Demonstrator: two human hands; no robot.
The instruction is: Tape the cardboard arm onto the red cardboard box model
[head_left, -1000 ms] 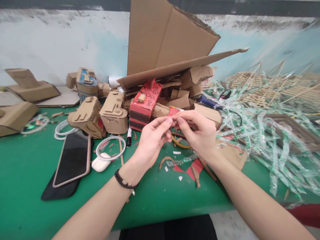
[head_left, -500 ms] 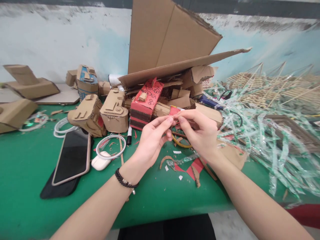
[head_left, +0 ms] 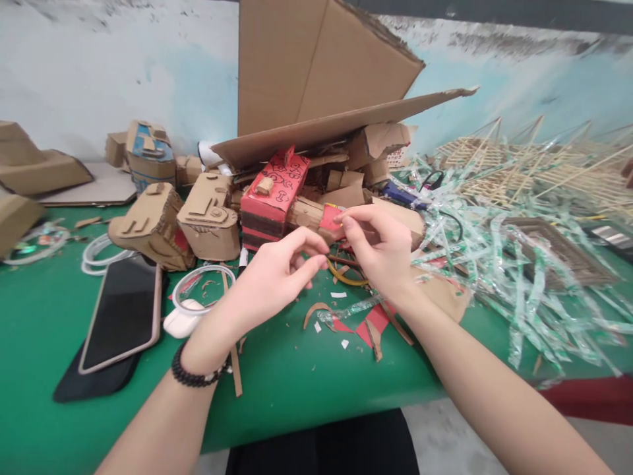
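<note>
My left hand [head_left: 274,270] hovers over the green table, fingers loosely curled, thumb and index tips slightly apart. Nothing shows between them. Higher and to the right, my right hand [head_left: 378,247] pinches thumb and index together in front of a red piece [head_left: 331,221] on a cardboard part. Whatever is in that pinch is too small to make out. Just behind the hands lies a red cardboard box [head_left: 277,188] with black drawings. Below the right hand are a yellow ring [head_left: 346,274] and red paper scraps [head_left: 373,323].
Brown cardboard models [head_left: 210,218] stand left of the red box. A phone [head_left: 123,310], a white earbud case [head_left: 182,321] and a tape ring [head_left: 205,270] lie front left. Green-and-clear plastic strips [head_left: 524,303] heap on the right. Large cardboard sheets [head_left: 306,66] lean against the wall.
My hands have come apart at the fingertips. The left has moved down and left, its fingers loosening; the right stays pinched. The whole view has shifted somewhat.
</note>
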